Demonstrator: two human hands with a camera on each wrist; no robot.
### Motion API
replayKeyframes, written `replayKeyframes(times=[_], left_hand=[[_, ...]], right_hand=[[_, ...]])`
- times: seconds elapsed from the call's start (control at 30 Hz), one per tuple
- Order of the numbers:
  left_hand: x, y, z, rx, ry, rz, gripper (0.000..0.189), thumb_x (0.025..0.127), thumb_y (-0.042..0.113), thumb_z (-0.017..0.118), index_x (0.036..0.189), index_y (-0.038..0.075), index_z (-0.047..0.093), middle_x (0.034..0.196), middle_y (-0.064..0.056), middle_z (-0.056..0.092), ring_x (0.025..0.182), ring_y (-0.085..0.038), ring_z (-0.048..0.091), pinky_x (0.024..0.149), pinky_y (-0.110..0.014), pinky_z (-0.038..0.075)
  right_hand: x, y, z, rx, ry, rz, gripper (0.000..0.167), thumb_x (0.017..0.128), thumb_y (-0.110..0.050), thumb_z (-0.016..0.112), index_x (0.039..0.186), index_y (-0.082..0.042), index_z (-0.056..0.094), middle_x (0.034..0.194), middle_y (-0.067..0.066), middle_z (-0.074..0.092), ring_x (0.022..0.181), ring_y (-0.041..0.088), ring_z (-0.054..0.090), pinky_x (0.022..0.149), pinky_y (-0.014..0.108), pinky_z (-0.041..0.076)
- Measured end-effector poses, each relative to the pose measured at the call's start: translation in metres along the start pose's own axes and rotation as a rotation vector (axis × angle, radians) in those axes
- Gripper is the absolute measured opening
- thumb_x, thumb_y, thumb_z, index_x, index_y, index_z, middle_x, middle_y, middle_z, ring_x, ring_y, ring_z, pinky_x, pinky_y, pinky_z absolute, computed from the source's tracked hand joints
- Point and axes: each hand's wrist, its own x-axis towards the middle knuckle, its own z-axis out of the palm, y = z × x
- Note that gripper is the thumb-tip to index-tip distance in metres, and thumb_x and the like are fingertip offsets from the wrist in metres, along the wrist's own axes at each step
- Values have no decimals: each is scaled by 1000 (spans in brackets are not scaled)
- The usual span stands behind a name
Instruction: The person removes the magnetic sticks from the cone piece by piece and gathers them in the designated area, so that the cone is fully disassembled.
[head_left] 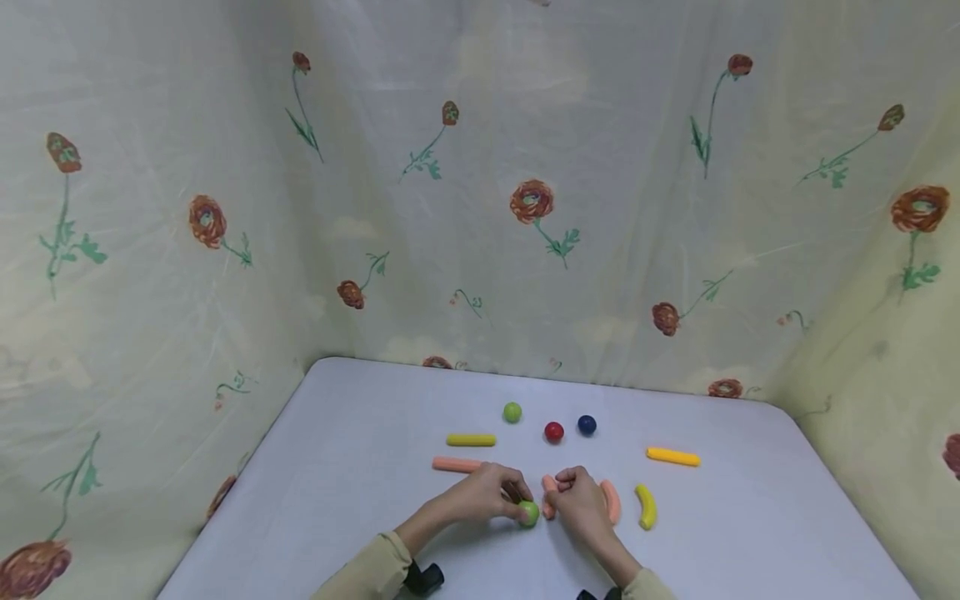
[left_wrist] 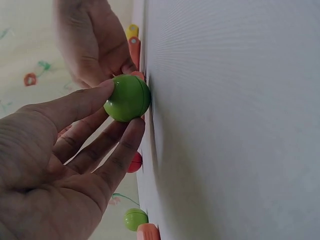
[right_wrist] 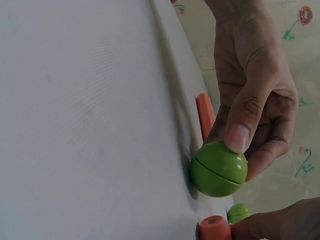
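My left hand [head_left: 491, 492] pinches a green ball [head_left: 529, 514] between thumb and fingers, low over the white table. A thin seam runs round this ball [left_wrist: 128, 98] in the left wrist view. Just to its right, my right hand [head_left: 581, 504] grips a short salmon-coloured curved stick [head_left: 549, 486] standing lengthwise to me. In the right wrist view the end of that curved stick [right_wrist: 215, 227] shows a small dark hole, with a finger at its side. A second salmon curved stick [head_left: 612, 502] lies right beside the right hand, partly hidden by it.
Behind the left hand lie a straight salmon stick [head_left: 455, 464] and an olive-yellow stick [head_left: 471, 439]. Farther back are another green ball [head_left: 512, 412], a red ball [head_left: 553, 432] and a dark blue ball [head_left: 587, 425]. To the right are a yellow curved stick [head_left: 647, 507] and an orange-yellow stick [head_left: 672, 456].
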Motion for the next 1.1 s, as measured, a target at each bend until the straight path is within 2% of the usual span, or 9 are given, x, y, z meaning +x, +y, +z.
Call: replayKeyframes(times=[0.17,0.33,0.6,0.73,0.8,0.9,1.03,1.1], left_hand=[[2,0,0,8,7,9,15,78,15,80,91,18,72,85,11,70,80,-2,64,74,-19,51],[3,-1,0,-3,4,15,15,78,14,80,90,17,72,85,11,69,80,-3,64,74,-19,51],[2,0,1,-6,5,3,14,78,14,80,89,17,71,84,11,68,80,-3,65,73,-19,51],[8,5,-1,31,18,24,14,78,12,80,88,13,71,83,10,69,79,-3,64,71,-18,51],[13,9,-3,66,42,17,13,79,11,79,88,12,70,82,9,68,76,-2,62,69,-18,50],[26,15,-8,118,108,-45,12,79,9,78,86,12,69,80,7,66,73,-5,57,65,-20,49],[50,17,-14,165,235,-127,13,78,4,78,87,9,70,79,5,64,74,-9,54,64,-24,48],[63,14,-16,185,310,-135,15,76,1,78,88,6,72,80,2,65,79,-11,53,70,-26,48]], right_hand=[[-1,4,-5,63,26,-1,26,76,0,66,99,5,55,82,9,56,63,11,55,52,18,42],[-3,11,-13,53,40,25,23,80,0,64,100,4,54,79,9,57,52,9,56,49,20,41],[-2,17,-21,37,6,105,25,81,4,62,104,4,53,82,10,55,53,10,58,47,22,43],[-1,18,-23,21,14,103,25,81,4,62,104,4,53,80,10,56,52,11,57,46,22,43],[-1,19,-24,21,16,108,25,81,4,62,105,4,53,81,10,56,52,11,57,46,22,42],[-1,18,-24,35,9,107,25,82,4,62,105,4,53,82,10,55,53,11,57,46,22,43],[-1,18,-23,51,-1,91,24,81,3,62,104,4,53,81,10,56,52,12,57,46,22,43],[-2,18,-21,47,2,84,24,81,3,63,103,4,53,81,10,56,52,11,57,46,22,42]])
